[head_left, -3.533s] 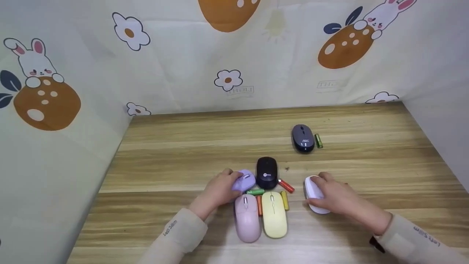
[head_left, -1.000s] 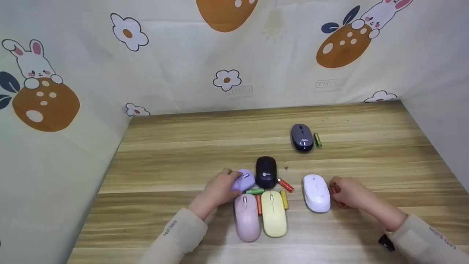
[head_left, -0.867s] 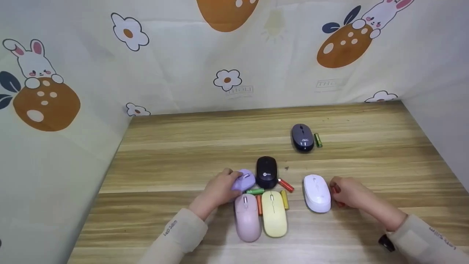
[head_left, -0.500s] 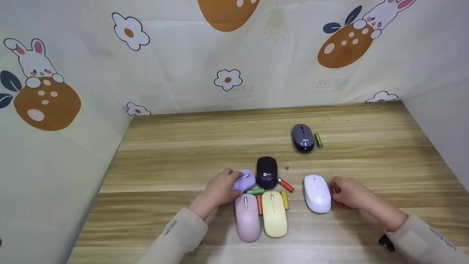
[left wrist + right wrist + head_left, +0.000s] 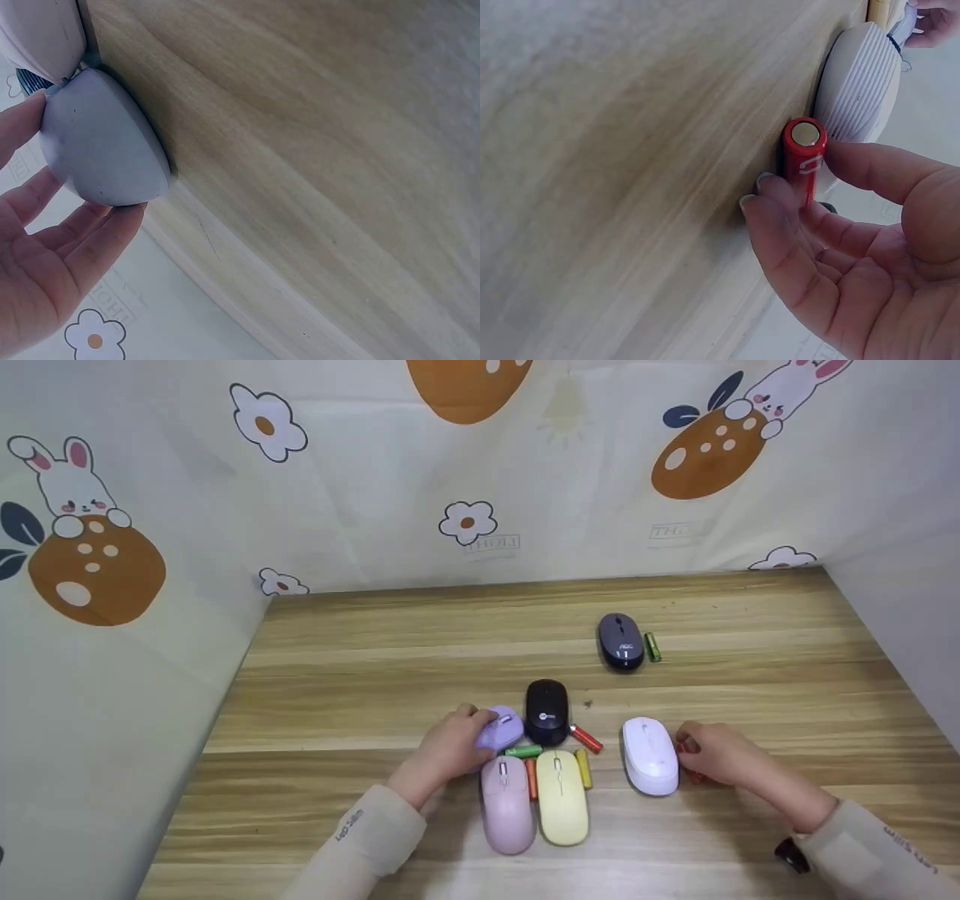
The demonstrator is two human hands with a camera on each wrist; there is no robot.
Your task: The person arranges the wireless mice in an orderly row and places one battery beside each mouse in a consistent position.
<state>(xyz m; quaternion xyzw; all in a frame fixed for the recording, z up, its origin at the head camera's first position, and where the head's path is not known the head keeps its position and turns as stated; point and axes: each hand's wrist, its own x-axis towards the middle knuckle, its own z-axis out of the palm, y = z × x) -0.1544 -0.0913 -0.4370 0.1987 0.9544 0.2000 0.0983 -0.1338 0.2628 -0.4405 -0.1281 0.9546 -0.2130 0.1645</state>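
Observation:
My left hand (image 5: 448, 744) holds the small purple computer mouse (image 5: 504, 727), thumb on one side and fingers curled round the other; in the left wrist view, the purple mouse (image 5: 105, 142) lies against the pink one. To the right, my right hand (image 5: 720, 754) pinches a red battery (image 5: 804, 161) between thumb and fingers, its flat metal end facing the right wrist camera. That battery lies along the right side of a white mouse (image 5: 650, 757) and is mostly hidden by the fingers in the head view. In the right wrist view, the white mouse (image 5: 859, 82) shows its ribbed side.
A pink mouse (image 5: 508, 806), a yellow mouse (image 5: 562, 799) and a black mouse (image 5: 547, 712) cluster beside the left hand. Among them lie green (image 5: 523, 751), orange (image 5: 532, 780), yellow (image 5: 583, 769) and red (image 5: 586, 739) batteries. Farther back, a dark grey mouse (image 5: 621, 643) has a green battery (image 5: 653, 647) beside it.
Earlier my right hand gripped the white mouse; it has let go and moved right to the red battery. Over the last second both hands have stayed almost still, the left still on the purple mouse.

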